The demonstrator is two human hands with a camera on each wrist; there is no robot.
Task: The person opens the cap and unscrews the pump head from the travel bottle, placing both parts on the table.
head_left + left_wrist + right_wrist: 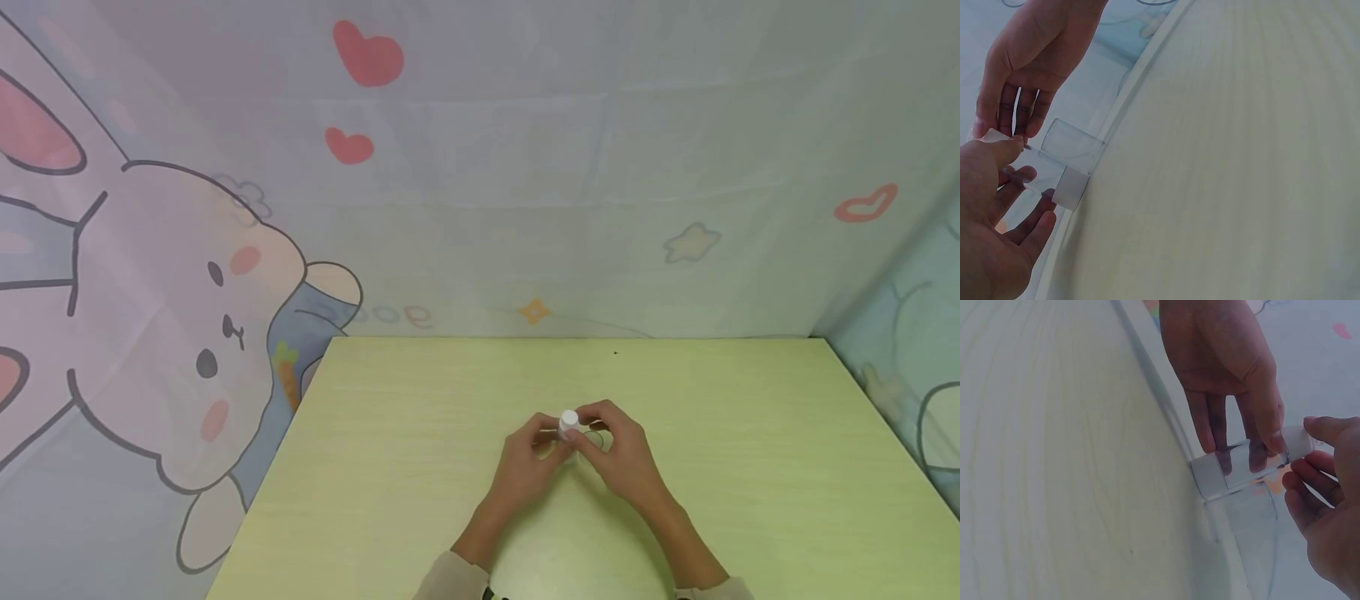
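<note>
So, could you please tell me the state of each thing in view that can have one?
Bottle: upright, capped, held by the left hand.
Cap: on the bottle, pinched by the right hand; tightness unclear.
Glass: standing beside the bottle, contents unclear.
Wall cloth: hanging, lightly creased.

Diffuse light fills the head view; the yellow-green tabletop (405, 417) pales toward its near middle; a soft shadow lies along the right forearm (678, 533); both wrist views look dimmer, bluish and low in contrast.
</note>
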